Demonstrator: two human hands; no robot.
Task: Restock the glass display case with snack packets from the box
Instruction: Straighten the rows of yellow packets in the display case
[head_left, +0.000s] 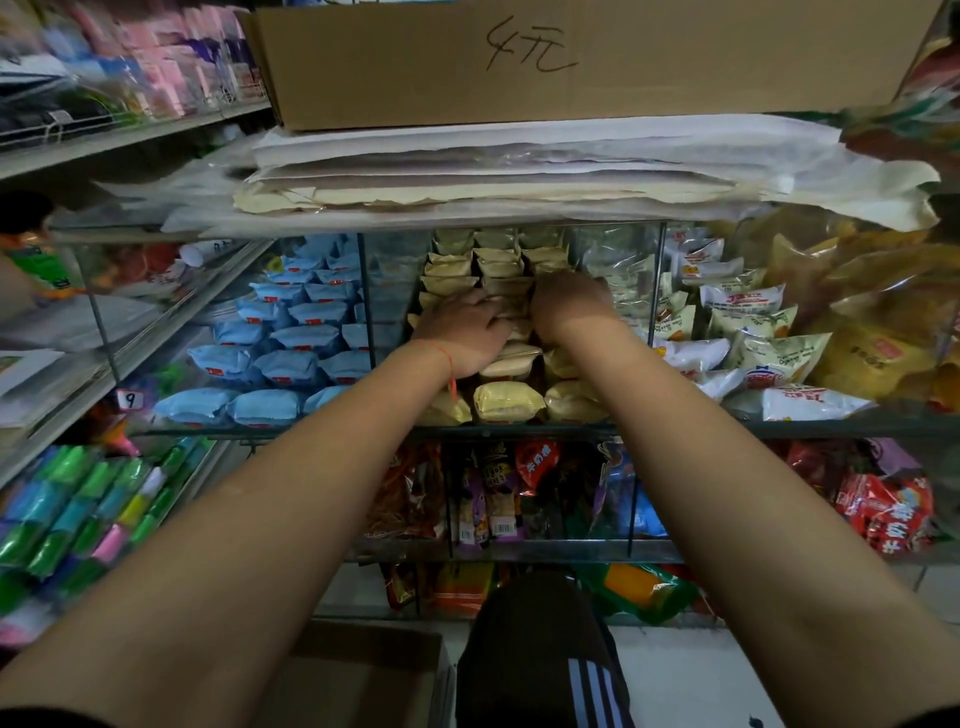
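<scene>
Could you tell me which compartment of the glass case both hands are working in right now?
The middle compartment with the beige packets; the blue packets lie left, white ones right.

Pale yellow snack packets (508, 401) fill the middle compartment of the glass display case (519, 430), stacked in three columns from its front edge to the back, lying flat. The cardboard box (358, 675) sits open on the floor below the case.

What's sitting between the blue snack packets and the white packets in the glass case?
Head view: stacked beige snack packets, with the left hand and right hand resting on them.
</scene>
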